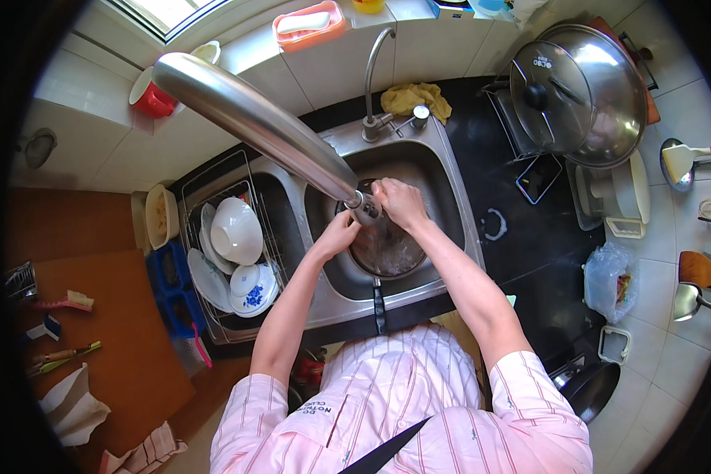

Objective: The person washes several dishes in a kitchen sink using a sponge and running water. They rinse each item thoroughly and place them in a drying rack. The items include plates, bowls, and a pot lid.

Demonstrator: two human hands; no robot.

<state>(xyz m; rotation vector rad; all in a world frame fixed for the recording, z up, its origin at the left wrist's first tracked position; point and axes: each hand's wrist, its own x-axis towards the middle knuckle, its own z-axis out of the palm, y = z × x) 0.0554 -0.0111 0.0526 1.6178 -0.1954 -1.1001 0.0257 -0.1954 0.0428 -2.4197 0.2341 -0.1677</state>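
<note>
A round pan (388, 260) with a black handle sits in the right basin of a stainless steel double sink (326, 284), its handle lying over the front rim. Water from the large metal faucet (260, 130) runs into it. My left hand (336, 236) is at the pan's left side, by the faucet's spout, fingers bent. My right hand (402, 203) is over the pan's far right part, fingers curled. The spout, the water and the fingers themselves hide what either hand touches or holds.
A wire rack (222, 332) with white bowls and plates stands over the left basin. Behind the sink are a small curved tap (370, 83) and a yellow cloth (416, 101). Right on the black counter (515, 249) stand a glass lid (551, 98), a large metal lid (613, 89) and a plastic bag (609, 281).
</note>
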